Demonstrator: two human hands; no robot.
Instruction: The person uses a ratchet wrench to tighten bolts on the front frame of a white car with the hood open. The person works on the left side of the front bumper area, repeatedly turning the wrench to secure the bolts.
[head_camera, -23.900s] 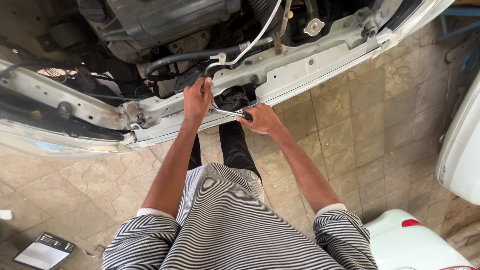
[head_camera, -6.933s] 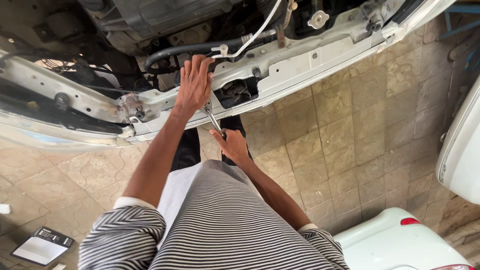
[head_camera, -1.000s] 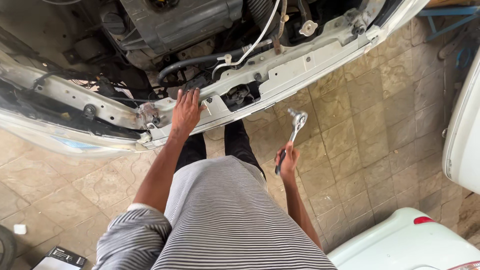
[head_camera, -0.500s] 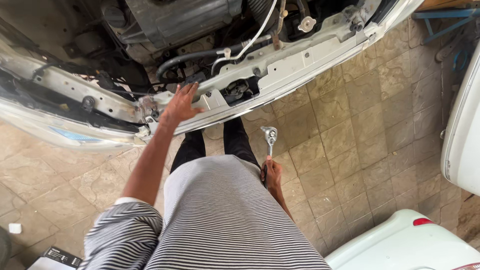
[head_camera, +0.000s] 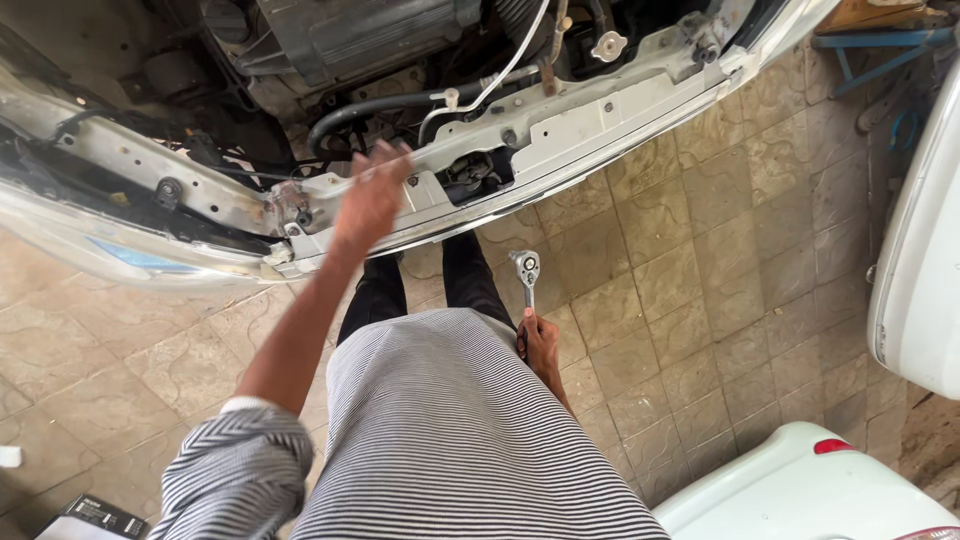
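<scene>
My right hand (head_camera: 541, 346) is low beside my striped shirt and grips the handle of a ratchet wrench (head_camera: 526, 274), whose round head points up toward the car. My left hand (head_camera: 370, 198) hovers, blurred, with fingers spread over the white front crossmember (head_camera: 600, 115) of the car, near a rusty bracket (head_camera: 290, 200). It holds nothing. Behind the crossmember lie a black hose (head_camera: 370, 108), a white cable (head_camera: 500, 75) and the engine block (head_camera: 350, 35).
The floor is beige tile (head_camera: 700, 280). A white car body panel (head_camera: 920, 260) stands at the right edge and another white part with a red lamp (head_camera: 810, 480) lies bottom right. A blue stand (head_camera: 880, 45) is top right. A dark box (head_camera: 95, 520) sits bottom left.
My left hand has lifted off the crossmember and is moving. My right hand with the ratchet wrench has dropped closer to my body and stays there.
</scene>
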